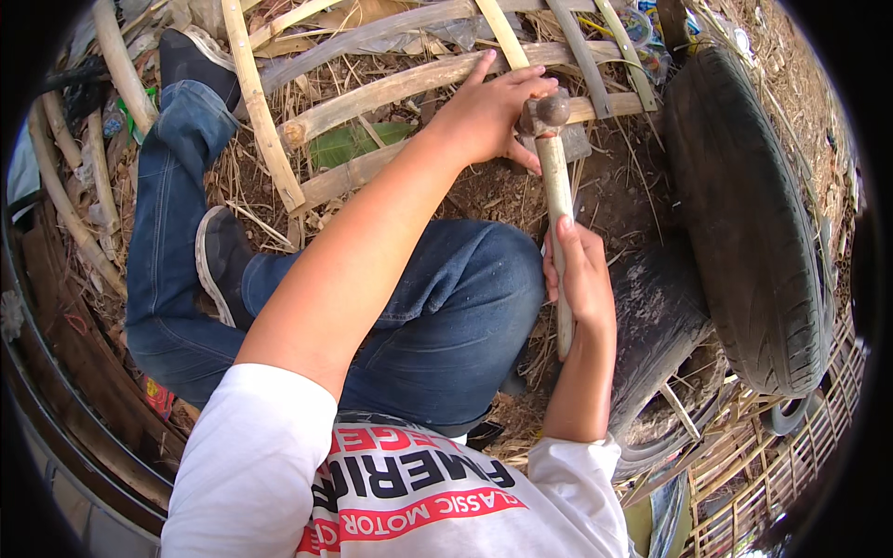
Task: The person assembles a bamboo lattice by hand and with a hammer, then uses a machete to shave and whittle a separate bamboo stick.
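My right hand (581,274) is wrapped round the pale wooden handle of a hammer (556,177), which stands roughly upright in the picture. Its rounded, rusty metal head is at the top, beside the fingers of my left hand (479,116). That hand is closed over the lower end of a light wooden slat (500,33), where it crosses a pole (372,100) of the frame. One finger stretches along the slat, while the thumb sits lower, near the hammer head. The head hides part of the left fingertips and whatever lies beneath them.
Worn tyres stand at the right, one upright (744,214) and another lower down (651,344). Another slat (260,112) crosses the poles at the left. My bent leg (446,298) lies below the frame. Dry straw and litter cover the ground; woven bamboo (781,474) is at the lower right.
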{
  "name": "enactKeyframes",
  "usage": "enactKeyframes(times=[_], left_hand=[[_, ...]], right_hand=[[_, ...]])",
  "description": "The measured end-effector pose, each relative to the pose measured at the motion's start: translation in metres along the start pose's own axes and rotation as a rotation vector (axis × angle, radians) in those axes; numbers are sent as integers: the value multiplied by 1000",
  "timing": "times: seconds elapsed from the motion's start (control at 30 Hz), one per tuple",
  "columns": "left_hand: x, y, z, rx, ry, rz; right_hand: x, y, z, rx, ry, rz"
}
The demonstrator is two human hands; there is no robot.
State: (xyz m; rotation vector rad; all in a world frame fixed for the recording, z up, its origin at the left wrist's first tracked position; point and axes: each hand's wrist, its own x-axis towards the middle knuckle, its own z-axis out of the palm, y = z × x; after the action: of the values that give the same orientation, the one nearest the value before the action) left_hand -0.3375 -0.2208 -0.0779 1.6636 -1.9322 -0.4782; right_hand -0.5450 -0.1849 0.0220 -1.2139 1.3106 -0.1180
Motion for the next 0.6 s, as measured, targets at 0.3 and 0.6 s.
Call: enactKeyframes(times=[0.3, 0.6], left_hand=[[3, -3, -2, -40, 83, 34], [4, -2, -4, -29, 86, 25]], right_hand=[[-12, -15, -10, 153, 79, -58], [-14, -14, -5, 115, 92, -73]])
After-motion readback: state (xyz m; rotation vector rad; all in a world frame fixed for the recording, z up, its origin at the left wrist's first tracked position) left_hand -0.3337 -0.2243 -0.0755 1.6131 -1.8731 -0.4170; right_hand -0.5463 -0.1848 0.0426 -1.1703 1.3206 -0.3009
